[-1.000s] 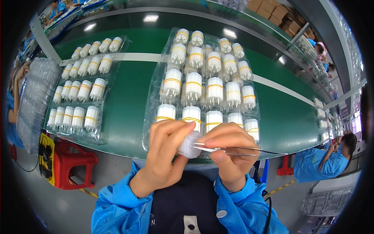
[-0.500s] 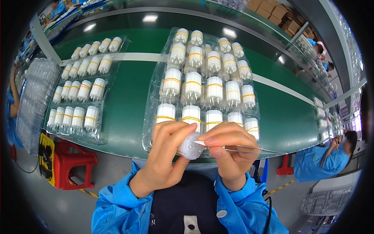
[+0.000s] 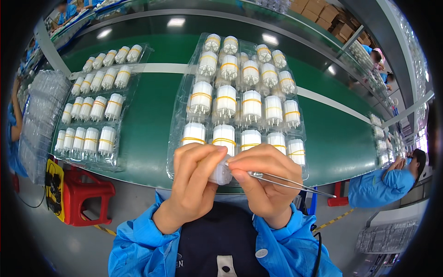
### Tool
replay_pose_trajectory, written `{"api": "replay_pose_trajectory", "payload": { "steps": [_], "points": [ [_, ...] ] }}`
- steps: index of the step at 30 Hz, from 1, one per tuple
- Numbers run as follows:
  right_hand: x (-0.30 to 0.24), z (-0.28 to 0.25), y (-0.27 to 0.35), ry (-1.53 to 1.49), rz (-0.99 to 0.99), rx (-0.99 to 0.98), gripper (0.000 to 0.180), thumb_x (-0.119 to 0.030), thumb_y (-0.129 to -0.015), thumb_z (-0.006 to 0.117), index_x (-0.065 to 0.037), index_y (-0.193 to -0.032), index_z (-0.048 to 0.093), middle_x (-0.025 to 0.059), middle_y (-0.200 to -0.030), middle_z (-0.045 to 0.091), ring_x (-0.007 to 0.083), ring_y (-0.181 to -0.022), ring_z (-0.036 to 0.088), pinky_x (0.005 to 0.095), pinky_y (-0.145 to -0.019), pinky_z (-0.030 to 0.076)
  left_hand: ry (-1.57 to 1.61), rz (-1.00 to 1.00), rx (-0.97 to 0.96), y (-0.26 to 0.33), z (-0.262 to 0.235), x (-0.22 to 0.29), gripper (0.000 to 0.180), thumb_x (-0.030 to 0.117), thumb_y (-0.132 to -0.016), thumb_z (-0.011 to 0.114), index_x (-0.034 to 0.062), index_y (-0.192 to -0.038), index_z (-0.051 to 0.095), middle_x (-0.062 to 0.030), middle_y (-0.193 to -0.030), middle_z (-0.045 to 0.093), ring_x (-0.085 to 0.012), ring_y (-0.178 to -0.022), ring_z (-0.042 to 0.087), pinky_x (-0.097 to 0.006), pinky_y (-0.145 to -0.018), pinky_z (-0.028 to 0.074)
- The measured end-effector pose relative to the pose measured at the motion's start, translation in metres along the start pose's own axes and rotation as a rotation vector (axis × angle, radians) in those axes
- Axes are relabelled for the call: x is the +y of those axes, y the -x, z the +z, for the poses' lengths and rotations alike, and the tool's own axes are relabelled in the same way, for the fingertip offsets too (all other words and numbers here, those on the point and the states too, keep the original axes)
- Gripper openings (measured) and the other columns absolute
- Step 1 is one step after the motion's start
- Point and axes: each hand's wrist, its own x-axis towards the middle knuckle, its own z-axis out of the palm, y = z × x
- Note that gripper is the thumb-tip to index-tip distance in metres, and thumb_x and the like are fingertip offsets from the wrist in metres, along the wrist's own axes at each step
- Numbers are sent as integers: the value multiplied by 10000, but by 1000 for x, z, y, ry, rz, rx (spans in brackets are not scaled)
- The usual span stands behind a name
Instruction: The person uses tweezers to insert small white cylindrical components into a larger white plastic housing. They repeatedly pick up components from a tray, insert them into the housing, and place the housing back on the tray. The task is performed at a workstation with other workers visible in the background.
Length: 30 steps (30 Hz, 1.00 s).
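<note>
Close above the near edge of the table, my left hand [image 3: 189, 177] is closed around a short, whitish translucent cylindrical part [image 3: 220, 174]. Its face is turned toward my right hand [image 3: 265, 177], whose thumb and forefinger press together at the part's upper edge. Metal tweezers [image 3: 300, 185] lie across the right fingers, with their thin end reaching out to the right. Whether those fingertips also pinch some small piece is hidden. Just beyond both hands stands a clear plastic tray [image 3: 177, 138] with rows of white cylinders [image 3: 252, 105], pins downward, bound with yellow bands.
A second clear tray [image 3: 121, 138] of banded cylinders sits at left on the green table [image 3: 147, 120]. Stacked empty trays [image 3: 44, 120] rise beyond it. A red stool [image 3: 87, 194] stands on the floor at left. A co-worker in blue [image 3: 380, 187] sits at right.
The tweezers have swung from pointing at the part's face to lying back in my right hand, pointing right. My right fingertips now touch the part, which has turned slightly and shifted left.
</note>
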Motion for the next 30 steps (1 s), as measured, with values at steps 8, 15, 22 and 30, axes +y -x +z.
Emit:
{"api": "replay_pose_trajectory", "payload": {
  "steps": [8,15,22,30],
  "points": [
    [-10,8,17,-387,108,153,178,-20,-786,720,43,-951,697,186,-925,687,254,-840,665,330,-708,528,98,45,89,-6,3,-6,720,-107,-580,688,-9,-1263,483,-204,-1163,584,-386,-997,556,-433,-882,457],
    [0,7,16,-270,107,218,156,-12,-804,697,44,-950,695,175,-935,688,247,-838,661,324,-728,521,230,-176,-55,-2,-3,8,719,-112,-611,682,-8,-1291,472,-212,-1230,513,-373,-1069,494,-444,-942,394],
    [-2,13,17,-376,158,252,122,-25,-843,679,42,-945,674,166,-897,694,228,-818,644,311,-710,505,139,-95,-8,3,2,5,735,-133,-585,658,-8,-1289,489,-188,-1217,502,-353,-1057,475,-436,-922,386],
    [4,15,19,-414,150,244,100,-18,-850,672,35,-935,673,162,-887,700,228,-822,655,306,-705,504,122,-73,20,2,3,2,720,-144,-576,651,-9,-1268,509,-186,-1189,517,-352,-1038,480,-426,-902,402]
  ]
}}
